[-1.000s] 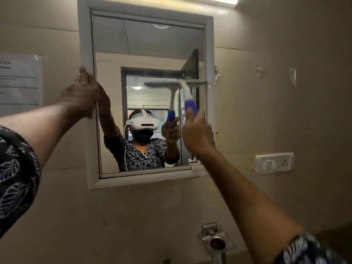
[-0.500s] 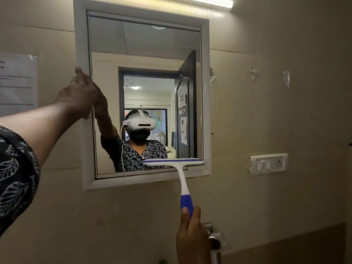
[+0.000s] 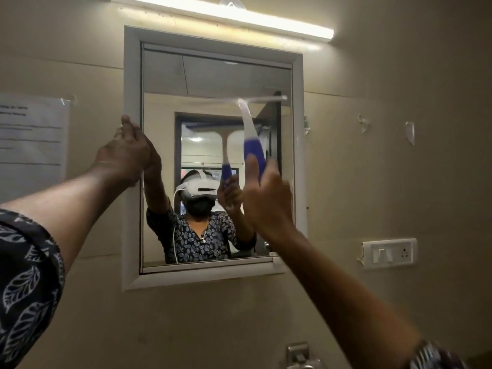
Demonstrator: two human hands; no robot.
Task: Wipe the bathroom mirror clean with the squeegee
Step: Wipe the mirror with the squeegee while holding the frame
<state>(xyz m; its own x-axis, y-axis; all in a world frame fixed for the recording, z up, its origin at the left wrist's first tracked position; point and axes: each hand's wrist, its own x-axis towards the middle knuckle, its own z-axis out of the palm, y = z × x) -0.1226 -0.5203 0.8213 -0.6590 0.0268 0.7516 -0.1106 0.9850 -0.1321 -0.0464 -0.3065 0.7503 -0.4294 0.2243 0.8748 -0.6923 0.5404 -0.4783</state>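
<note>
The wall mirror [image 3: 213, 75] has a white frame and hangs in front of me. My right hand [image 3: 266, 198] grips the blue handle of the white squeegee [image 3: 249, 126]. Its blade lies level across the upper right of the glass, blurred by motion. My left hand [image 3: 125, 153] rests on the left side of the mirror frame, fingers pointing up. The glass reflects a person with a headset and both raised arms.
A lit tube light [image 3: 226, 14] runs above the mirror. A paper notice [image 3: 32, 139] is taped to the wall at left. A switch and socket plate [image 3: 390, 253] sits at right. A metal fitting [image 3: 300, 355] shows at the bottom edge.
My right hand has carried the squeegee from the mirror's bottom edge back up to the upper right of the glass. My left hand stays on the frame. The view has tilted up.
</note>
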